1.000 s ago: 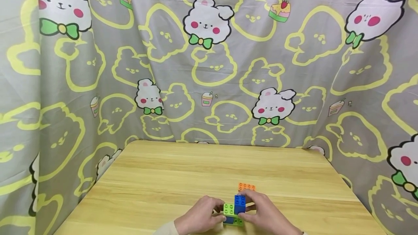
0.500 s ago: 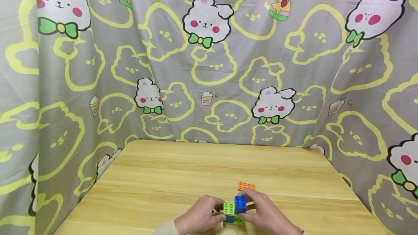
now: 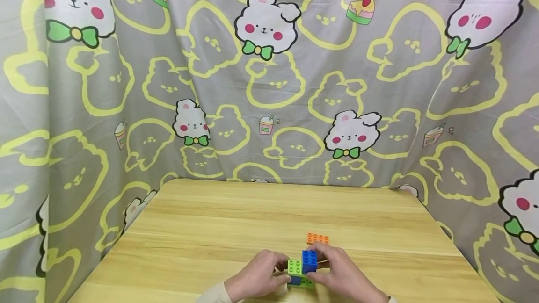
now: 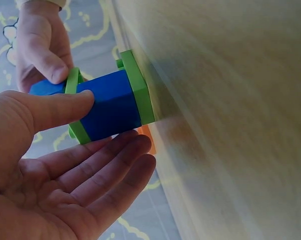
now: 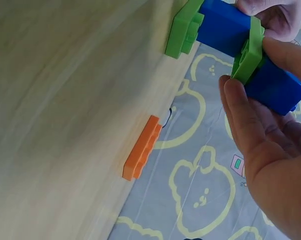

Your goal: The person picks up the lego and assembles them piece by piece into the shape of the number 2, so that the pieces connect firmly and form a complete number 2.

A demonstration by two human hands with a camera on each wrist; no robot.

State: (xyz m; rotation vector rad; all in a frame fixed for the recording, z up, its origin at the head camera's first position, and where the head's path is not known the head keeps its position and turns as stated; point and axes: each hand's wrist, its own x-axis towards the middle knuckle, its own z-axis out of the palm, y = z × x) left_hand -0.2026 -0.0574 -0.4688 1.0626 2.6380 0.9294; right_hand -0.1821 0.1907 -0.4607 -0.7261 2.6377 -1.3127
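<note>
A stepped stack of toy building bricks stands on the near part of the table. At its foot lies a green flat brick (image 3: 308, 284), with a blue brick (image 4: 113, 107) on one end. Over that sits a second green flat brick (image 5: 249, 52), which juts out past the blue one. Its jutting end bears an upper blue brick (image 3: 309, 262). My left hand (image 3: 258, 275) holds the lower blue brick, thumb on one side and fingers along the other. With thumb and fingers, my right hand (image 3: 347, 275) grips the upper blue brick close to the green one.
An orange flat brick (image 3: 317, 238) lies just beyond the right hand, studs up. The wooden table (image 3: 202, 228) reaches back to a grey curtain (image 3: 236, 92) printed with rabbits, which hangs around its back and sides.
Both hands keep their hold on the stack. The upper blue brick has shifted only very slightly, and the head view has tipped a little.
</note>
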